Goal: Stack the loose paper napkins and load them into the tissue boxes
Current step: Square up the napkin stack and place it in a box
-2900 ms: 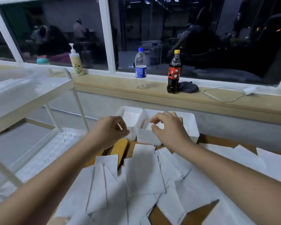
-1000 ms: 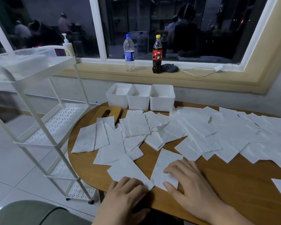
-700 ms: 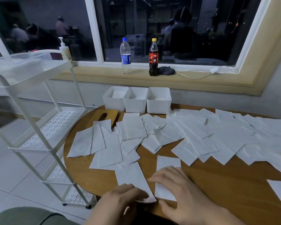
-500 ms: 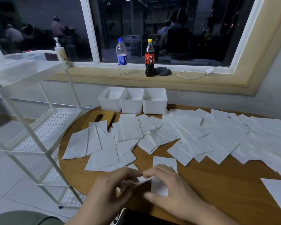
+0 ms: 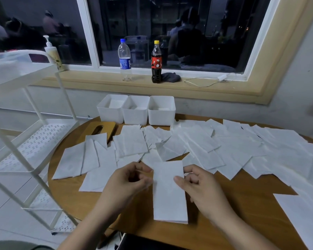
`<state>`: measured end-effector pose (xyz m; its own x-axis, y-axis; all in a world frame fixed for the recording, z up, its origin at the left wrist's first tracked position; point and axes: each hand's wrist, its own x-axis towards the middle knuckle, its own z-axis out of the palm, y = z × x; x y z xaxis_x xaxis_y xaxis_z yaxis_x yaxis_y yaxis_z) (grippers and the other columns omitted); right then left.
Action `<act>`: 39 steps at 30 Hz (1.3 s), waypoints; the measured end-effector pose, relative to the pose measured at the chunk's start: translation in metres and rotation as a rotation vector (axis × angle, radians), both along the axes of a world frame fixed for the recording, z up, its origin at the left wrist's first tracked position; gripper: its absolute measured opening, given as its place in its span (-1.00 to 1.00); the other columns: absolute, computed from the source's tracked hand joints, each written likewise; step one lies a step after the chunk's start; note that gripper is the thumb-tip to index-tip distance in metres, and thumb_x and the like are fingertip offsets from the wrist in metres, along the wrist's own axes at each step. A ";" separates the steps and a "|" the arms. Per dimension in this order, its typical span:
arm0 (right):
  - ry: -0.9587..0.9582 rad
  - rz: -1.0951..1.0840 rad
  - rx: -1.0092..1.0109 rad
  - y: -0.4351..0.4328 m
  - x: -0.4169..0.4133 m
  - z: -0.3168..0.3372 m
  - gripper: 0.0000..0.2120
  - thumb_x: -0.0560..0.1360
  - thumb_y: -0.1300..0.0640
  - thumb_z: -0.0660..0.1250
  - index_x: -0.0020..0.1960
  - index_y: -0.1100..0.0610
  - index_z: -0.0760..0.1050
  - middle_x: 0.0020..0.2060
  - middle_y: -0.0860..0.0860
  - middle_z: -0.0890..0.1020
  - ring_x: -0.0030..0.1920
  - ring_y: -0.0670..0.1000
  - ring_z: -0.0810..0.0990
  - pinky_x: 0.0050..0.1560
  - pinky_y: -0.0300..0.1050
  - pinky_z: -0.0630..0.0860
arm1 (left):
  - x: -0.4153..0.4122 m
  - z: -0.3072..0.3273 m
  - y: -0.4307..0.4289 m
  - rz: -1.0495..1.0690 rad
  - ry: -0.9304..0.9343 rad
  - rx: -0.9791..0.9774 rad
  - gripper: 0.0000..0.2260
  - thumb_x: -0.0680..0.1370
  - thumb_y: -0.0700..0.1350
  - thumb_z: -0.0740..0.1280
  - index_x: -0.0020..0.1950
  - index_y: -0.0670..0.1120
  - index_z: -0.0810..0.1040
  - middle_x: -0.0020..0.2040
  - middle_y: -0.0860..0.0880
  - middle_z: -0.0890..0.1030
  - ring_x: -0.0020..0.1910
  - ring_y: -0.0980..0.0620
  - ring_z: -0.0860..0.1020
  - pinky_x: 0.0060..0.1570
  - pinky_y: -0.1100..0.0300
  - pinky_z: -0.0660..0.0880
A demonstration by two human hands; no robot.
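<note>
Both hands hold a small stack of white napkins (image 5: 168, 193) upright above the near edge of the round wooden table (image 5: 242, 204). My left hand (image 5: 128, 183) pinches its left edge, and my right hand (image 5: 199, 184) pinches its right edge with thumb in front. Several loose napkins (image 5: 215, 147) lie scattered and overlapping across the table's middle and right. Three white open tissue boxes (image 5: 161, 114) stand side by side at the table's far edge. A wooden lid with a slot (image 5: 99, 129) lies flat left of them.
A white tiered cart (image 5: 25, 141) stands close to the table's left side. On the window sill behind are a clear water bottle (image 5: 124, 60), a cola bottle (image 5: 156, 63), a pump bottle (image 5: 51, 54), a dark cloth and a white cable.
My hands came back from the boxes to the near edge, slid two napkins together, then lifted them off the table as one stack held between both hands.
</note>
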<state>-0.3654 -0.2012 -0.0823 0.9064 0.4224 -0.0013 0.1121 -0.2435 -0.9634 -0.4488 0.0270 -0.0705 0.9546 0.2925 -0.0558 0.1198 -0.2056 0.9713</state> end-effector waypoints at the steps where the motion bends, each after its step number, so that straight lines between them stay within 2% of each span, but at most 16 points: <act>1: -0.008 -0.032 -0.039 -0.002 0.003 -0.005 -0.90 0.63 0.02 0.47 0.12 0.01 0.63 -0.20 0.02 0.76 -0.18 -0.06 0.74 -0.30 -0.29 0.47 | 0.005 -0.004 -0.004 -0.001 0.035 0.026 -0.91 0.61 -0.17 0.50 0.05 0.01 0.72 -0.17 -0.09 0.71 -0.11 -0.11 0.69 0.04 0.01 0.64; 3: -0.021 -0.089 -0.114 -0.003 0.009 -0.017 -0.90 0.61 -0.04 0.49 0.09 -0.05 0.64 -0.24 0.03 0.74 -0.23 -0.03 0.72 -0.30 -0.20 0.45 | 0.014 -0.014 -0.008 0.010 0.082 0.140 -0.96 0.60 -0.07 0.51 0.03 0.05 0.70 -0.15 0.00 0.73 -0.14 -0.01 0.70 0.01 0.01 0.66; 7: -0.009 -0.129 -0.147 -0.003 0.017 -0.034 -0.88 0.61 -0.06 0.49 0.09 -0.04 0.63 -0.23 0.04 0.74 -0.26 0.11 0.71 -0.34 -0.04 0.53 | 0.027 -0.026 -0.012 0.038 0.068 0.374 -0.90 0.56 0.07 0.53 0.03 0.17 0.65 -0.09 0.28 0.68 -0.08 0.25 0.65 -0.12 0.22 0.67; 11: -0.005 -0.151 -0.165 -0.002 0.018 -0.036 -0.91 0.63 -0.03 0.46 0.04 -0.03 0.64 -0.20 -0.02 0.77 -0.35 0.17 0.70 -0.37 0.08 0.56 | 0.030 -0.035 -0.013 0.019 0.070 0.503 -0.84 0.55 0.14 0.51 0.09 0.23 0.60 -0.08 0.29 0.69 -0.05 0.31 0.62 -0.09 0.26 0.62; 15: -0.057 -0.163 -0.239 0.002 0.017 -0.034 -0.90 0.62 0.01 0.49 0.05 -0.03 0.59 -0.29 -0.01 0.74 -0.45 0.05 0.66 -0.43 -0.10 0.54 | 0.027 -0.038 -0.014 -0.007 0.047 0.530 -0.77 0.51 0.04 0.57 0.08 0.22 0.58 -0.10 0.29 0.69 -0.06 0.27 0.64 -0.09 0.28 0.60; 18: -0.126 -0.166 -0.301 0.005 0.015 -0.033 -0.79 0.60 0.03 0.51 0.17 -0.04 0.52 -0.33 0.07 0.69 -0.40 -0.16 0.65 -0.25 -0.29 0.54 | 0.026 -0.041 -0.017 0.003 0.025 0.551 -0.75 0.50 0.02 0.58 0.05 0.22 0.57 -0.10 0.31 0.67 -0.06 0.25 0.65 -0.06 0.25 0.61; 20: -0.151 -0.161 -0.322 0.006 0.015 -0.035 -0.71 0.59 0.03 0.52 0.21 -0.09 0.47 -0.35 0.07 0.68 -0.37 -0.09 0.66 -0.19 -0.28 0.57 | 0.024 -0.043 -0.019 0.024 0.009 0.546 -0.78 0.52 0.02 0.57 0.04 0.22 0.57 -0.10 0.34 0.67 -0.05 0.26 0.65 -0.07 0.29 0.59; 23: -0.160 -0.160 -0.342 0.007 0.017 -0.039 -0.66 0.57 0.02 0.53 0.23 -0.13 0.45 -0.36 0.02 0.67 -0.34 -0.01 0.67 -0.23 -0.25 0.63 | 0.023 -0.044 -0.019 0.041 -0.002 0.527 -0.79 0.53 0.02 0.56 0.03 0.21 0.57 -0.10 0.34 0.67 -0.06 0.28 0.65 -0.08 0.30 0.59; 26: -0.216 -0.173 -0.381 0.007 0.016 -0.039 -0.65 0.56 0.03 0.55 0.23 -0.12 0.45 -0.37 -0.03 0.66 -0.32 -0.09 0.65 -0.15 -0.46 0.51 | 0.022 -0.046 -0.019 0.033 -0.004 0.523 -0.78 0.51 0.00 0.58 0.03 0.21 0.58 -0.10 0.33 0.67 -0.05 0.26 0.64 -0.05 0.29 0.58; 28: -0.229 -0.170 -0.390 0.007 0.015 -0.037 -0.64 0.55 0.04 0.56 0.21 -0.12 0.45 -0.37 -0.04 0.65 -0.31 -0.12 0.65 -0.15 -0.44 0.53 | 0.022 -0.047 -0.019 0.030 -0.010 0.527 -0.77 0.51 0.00 0.59 0.03 0.21 0.59 -0.09 0.33 0.66 -0.03 0.26 0.64 -0.04 0.31 0.57; 31: -0.205 -0.171 -0.378 0.008 0.018 -0.038 -0.62 0.54 0.05 0.58 0.22 -0.10 0.45 -0.36 -0.03 0.63 -0.29 -0.12 0.65 -0.18 -0.29 0.64 | 0.021 -0.048 -0.018 0.023 -0.024 0.528 -0.77 0.50 -0.01 0.58 0.03 0.21 0.59 -0.07 0.34 0.65 -0.02 0.27 0.63 -0.06 0.37 0.54; 34: -0.204 -0.186 -0.393 0.006 0.017 -0.034 -0.54 0.52 0.06 0.60 0.28 -0.08 0.41 -0.30 -0.03 0.61 -0.21 -0.15 0.64 -0.16 -0.34 0.59 | 0.019 -0.049 -0.019 0.014 -0.038 0.537 -0.80 0.50 -0.01 0.57 0.00 0.19 0.59 -0.07 0.30 0.65 -0.02 0.24 0.62 -0.07 0.35 0.53; 36: -0.237 -0.192 -0.441 0.006 0.013 -0.030 -0.45 0.52 0.04 0.60 0.33 -0.12 0.34 -0.22 -0.07 0.56 -0.22 -0.10 0.61 -0.17 -0.33 0.58 | 0.017 -0.048 -0.017 0.000 -0.051 0.533 -0.81 0.50 -0.01 0.57 -0.01 0.19 0.61 -0.07 0.27 0.66 -0.02 0.22 0.63 -0.05 0.28 0.56; 39: -0.357 -0.190 -0.527 0.008 0.008 -0.029 -0.45 0.55 -0.02 0.57 0.36 -0.18 0.30 0.02 -0.23 0.46 -0.15 -0.14 0.58 -0.27 -0.36 0.52 | 0.011 -0.047 -0.003 0.033 -0.075 0.540 -0.83 0.52 -0.02 0.57 -0.01 0.19 0.62 -0.08 0.24 0.66 -0.03 0.21 0.64 -0.06 0.26 0.58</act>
